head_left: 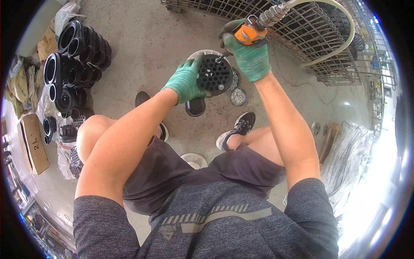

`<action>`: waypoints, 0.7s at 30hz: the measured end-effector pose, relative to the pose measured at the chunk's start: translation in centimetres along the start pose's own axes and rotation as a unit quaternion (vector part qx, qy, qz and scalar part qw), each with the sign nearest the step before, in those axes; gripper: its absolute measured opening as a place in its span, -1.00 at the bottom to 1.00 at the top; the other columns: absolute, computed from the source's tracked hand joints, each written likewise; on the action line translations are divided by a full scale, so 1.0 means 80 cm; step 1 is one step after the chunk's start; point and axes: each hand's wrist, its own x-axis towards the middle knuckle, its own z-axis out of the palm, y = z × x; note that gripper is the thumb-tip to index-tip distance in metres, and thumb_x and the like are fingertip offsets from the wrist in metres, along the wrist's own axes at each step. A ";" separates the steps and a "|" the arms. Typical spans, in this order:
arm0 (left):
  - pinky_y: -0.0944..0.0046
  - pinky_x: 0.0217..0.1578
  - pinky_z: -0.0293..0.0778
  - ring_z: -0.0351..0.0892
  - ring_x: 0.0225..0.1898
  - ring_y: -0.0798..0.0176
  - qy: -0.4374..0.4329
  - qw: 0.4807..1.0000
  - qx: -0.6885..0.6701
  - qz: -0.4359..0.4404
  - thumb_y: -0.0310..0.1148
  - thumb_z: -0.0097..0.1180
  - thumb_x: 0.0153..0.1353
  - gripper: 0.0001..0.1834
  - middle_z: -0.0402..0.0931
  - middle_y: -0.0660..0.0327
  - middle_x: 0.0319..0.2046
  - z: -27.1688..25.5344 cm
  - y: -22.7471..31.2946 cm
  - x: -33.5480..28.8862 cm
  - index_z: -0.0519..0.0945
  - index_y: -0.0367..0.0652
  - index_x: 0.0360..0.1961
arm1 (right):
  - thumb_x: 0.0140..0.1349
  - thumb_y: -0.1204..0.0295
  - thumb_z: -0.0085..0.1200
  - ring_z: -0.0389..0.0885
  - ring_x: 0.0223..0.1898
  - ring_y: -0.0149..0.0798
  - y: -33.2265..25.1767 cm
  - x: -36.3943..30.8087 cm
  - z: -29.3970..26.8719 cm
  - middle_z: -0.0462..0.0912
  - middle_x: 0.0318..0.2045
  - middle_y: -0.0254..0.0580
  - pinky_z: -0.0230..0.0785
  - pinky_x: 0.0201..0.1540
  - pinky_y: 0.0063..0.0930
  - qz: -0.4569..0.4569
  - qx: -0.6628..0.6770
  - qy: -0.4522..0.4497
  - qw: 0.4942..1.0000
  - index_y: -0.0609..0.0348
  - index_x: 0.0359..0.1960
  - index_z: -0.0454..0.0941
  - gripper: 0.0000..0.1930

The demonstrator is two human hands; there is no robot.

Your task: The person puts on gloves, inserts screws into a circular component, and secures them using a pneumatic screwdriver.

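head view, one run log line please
left hand: holding black perforated disc | right hand: gripping orange tool | tool bit: near disc's upper right

floor point(133, 52): open leftward to black fittings point(75, 64)
wire cage point(319, 49): blocks beyond right hand point(249, 58)
hose point(353, 26): loops over cage

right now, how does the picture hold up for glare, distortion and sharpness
In the head view, glare washes out the right edge beyond the wrinkled pale sheet; in the head view, fisheye distortion bows the wire cage and the corners go black; in the head view, the black perforated disc and orange power tool look fairly clear.
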 end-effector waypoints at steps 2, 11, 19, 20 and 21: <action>-0.05 0.40 0.30 0.30 0.38 -0.31 -0.005 1.000 0.001 -0.002 -0.13 0.67 -0.28 0.43 0.29 -0.26 0.35 -0.002 0.002 0.001 -0.01 -0.24 0.55 | 0.23 0.62 0.23 0.71 -0.33 -0.42 -0.002 -0.001 0.002 0.74 -0.29 -0.23 0.62 -0.34 -0.53 -0.002 -0.006 -0.003 1.000 0.17 -0.12 0.61 -0.80; -0.05 0.42 0.29 0.29 0.39 -0.30 -0.023 1.000 -0.005 -0.010 -0.13 0.67 -0.29 0.44 0.29 -0.25 0.35 -0.005 0.005 0.001 -0.02 -0.22 0.56 | 0.20 0.56 0.30 0.69 -0.24 -0.48 -0.002 -0.002 0.004 0.75 -0.26 -0.34 0.62 -0.12 -0.52 0.019 0.017 -0.013 1.000 0.18 -0.11 0.65 -0.78; -0.03 0.43 0.27 0.28 0.40 -0.26 -0.014 0.999 -0.032 -0.014 -0.14 0.68 -0.31 0.44 0.30 -0.18 0.37 -0.008 0.010 -0.004 -0.01 -0.25 0.55 | 0.19 0.54 0.33 0.67 -0.27 -0.50 0.003 0.000 0.001 0.75 -0.26 -0.35 0.60 -0.15 -0.53 -0.002 -0.007 0.002 1.000 0.19 -0.11 0.66 -0.76; -0.03 0.43 0.27 0.28 0.40 -0.26 -0.013 0.999 -0.031 -0.015 -0.14 0.68 -0.31 0.44 0.30 -0.18 0.37 -0.005 0.004 -0.004 -0.01 -0.25 0.55 | 0.19 0.54 0.33 0.67 -0.27 -0.50 0.000 0.001 0.002 0.75 -0.26 -0.35 0.60 -0.15 -0.53 -0.003 -0.007 0.001 1.000 0.19 -0.11 0.66 -0.76; -0.01 0.43 0.27 0.27 0.42 -0.21 0.008 0.998 -0.068 -0.005 -0.15 0.69 -0.32 0.45 0.29 -0.16 0.39 0.001 -0.005 -0.004 0.00 -0.27 0.55 | 0.22 0.55 0.27 0.69 -0.29 -0.46 -0.005 0.003 0.001 0.75 -0.26 -0.29 0.62 -0.22 -0.52 -0.033 0.005 -0.005 0.999 0.18 -0.10 0.64 -0.79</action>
